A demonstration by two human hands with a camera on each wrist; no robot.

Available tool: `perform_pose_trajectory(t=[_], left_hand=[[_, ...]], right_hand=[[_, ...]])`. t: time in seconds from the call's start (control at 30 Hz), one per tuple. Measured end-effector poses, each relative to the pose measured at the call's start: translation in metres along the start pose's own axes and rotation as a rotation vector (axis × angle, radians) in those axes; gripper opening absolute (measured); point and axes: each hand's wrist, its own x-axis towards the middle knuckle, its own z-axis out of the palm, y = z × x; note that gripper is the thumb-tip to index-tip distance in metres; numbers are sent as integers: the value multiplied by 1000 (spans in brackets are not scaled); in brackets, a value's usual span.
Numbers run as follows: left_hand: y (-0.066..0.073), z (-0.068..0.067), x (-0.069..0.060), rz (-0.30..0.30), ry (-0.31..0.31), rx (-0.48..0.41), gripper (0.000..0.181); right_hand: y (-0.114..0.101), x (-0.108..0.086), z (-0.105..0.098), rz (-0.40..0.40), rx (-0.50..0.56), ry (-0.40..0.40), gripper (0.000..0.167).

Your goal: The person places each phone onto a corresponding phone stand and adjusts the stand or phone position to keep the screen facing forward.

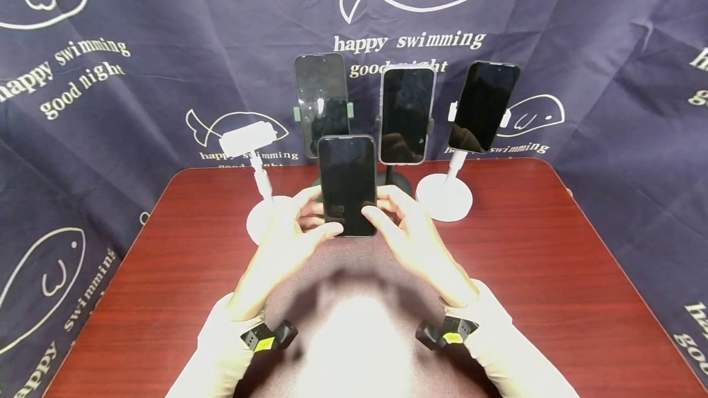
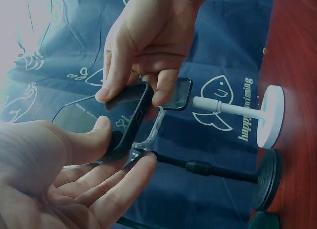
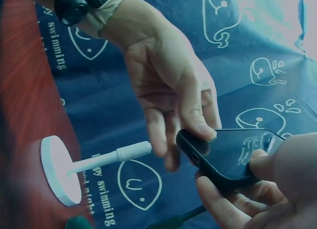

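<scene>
A black smartphone [image 1: 348, 177] is held upright in both hands above the middle of the table, its dark screen facing me. My left hand [image 1: 284, 235] grips its lower left edge, thumb on the front and fingers behind. On the lower right, my right hand [image 1: 412, 235] pinches it the same way, its thumb [image 3: 260, 162] lying on the screen. The right wrist view shows the phone's bottom end [image 3: 195, 157] with its charging port. Just left of the left hand stands a white phone stand [image 1: 247, 139] with no phone in its holder.
Behind the held phone, one phone [image 1: 321, 88] sits in a green stand and another [image 1: 407, 112] in a black stand. At the right, a tilted phone [image 1: 483, 106] rests on a white stand [image 1: 444, 197]. A dark printed curtain [image 1: 249, 29] hangs behind the red-brown table [image 1: 553, 263].
</scene>
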Motion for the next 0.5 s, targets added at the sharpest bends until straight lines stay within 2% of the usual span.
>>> perform_pose_trajectory(t=[0.17, 0.33, 0.5], left_hand=[[0, 2, -3, -5, 31, -44, 68], [3, 3, -6, -11, 38, -155, 81], [7, 4, -4, -8, 48, -125, 77]], right_hand=[[0, -1, -1, -1, 26, 14, 23], [-1, -2, 0, -10, 7, 19, 23], [-3, -4, -2, -22, -1, 33, 21]])
